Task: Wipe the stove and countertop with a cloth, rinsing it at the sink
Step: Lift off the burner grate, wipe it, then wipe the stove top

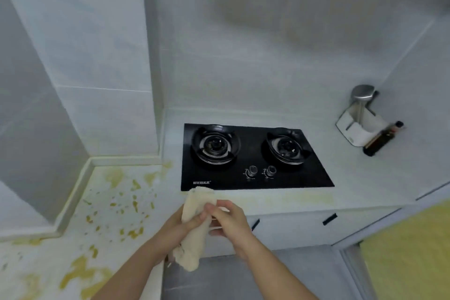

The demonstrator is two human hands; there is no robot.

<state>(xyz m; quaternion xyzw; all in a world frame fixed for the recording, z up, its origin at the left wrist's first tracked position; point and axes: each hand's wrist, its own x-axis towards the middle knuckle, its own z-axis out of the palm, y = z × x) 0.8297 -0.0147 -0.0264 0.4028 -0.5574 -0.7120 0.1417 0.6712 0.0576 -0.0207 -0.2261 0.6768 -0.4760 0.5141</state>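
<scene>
A cream cloth [194, 204] hangs lengthwise in front of the counter edge, its top end just below the stove's front left corner. My left hand [185, 224] grips its middle from the left. My right hand [229, 217] pinches the same part from the right. The black two-burner gas stove [250, 178] is set into the pale countertop [360, 178], with two knobs at its front. Yellow stains and splatter cover the countertop's left wing [117, 204] and run along the front edge below the stove. No sink is in view.
A white holder [353, 129] with a steel utensil stands at the right back corner, a dark bottle [382, 139] beside it. White cabinet fronts with black handles [330, 219] sit below the counter. Tiled walls enclose the left and back. Grey floor lies below.
</scene>
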